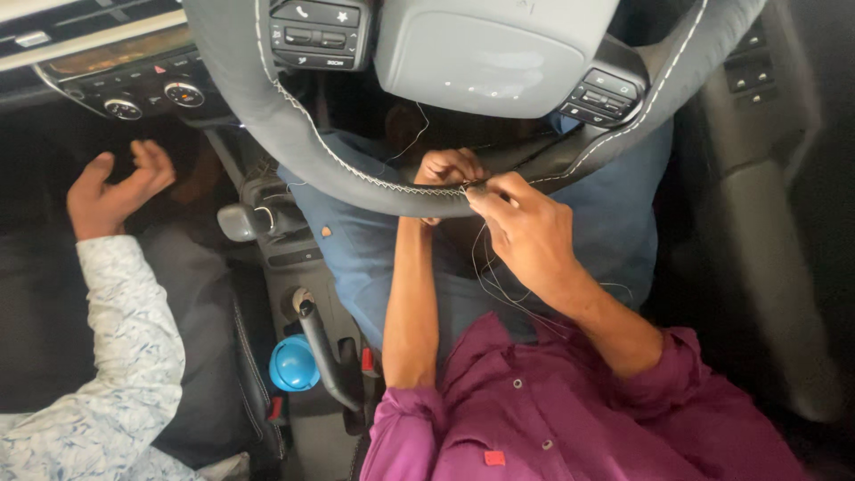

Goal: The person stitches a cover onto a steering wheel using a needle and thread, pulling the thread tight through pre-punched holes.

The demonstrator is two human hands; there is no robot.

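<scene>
A dark grey stitched cover wraps the steering wheel point(294, 134), with a white seam running along its lower rim. My left hand point(448, 167) curls behind the bottom of the rim and grips the cover edge there. My right hand point(525, 227) pinches at the seam right beside it, fingers closed on what looks like a needle with thin thread point(494, 276) trailing down over my lap. The needle itself is too small to make out clearly.
Another person's hand point(111, 191) in a pale patterned sleeve is raised over the passenger side at left. Gear lever point(258, 214), handbrake point(321, 343) and a blue cup point(292, 363) sit on the centre console. The door panel point(757, 205) runs along the right.
</scene>
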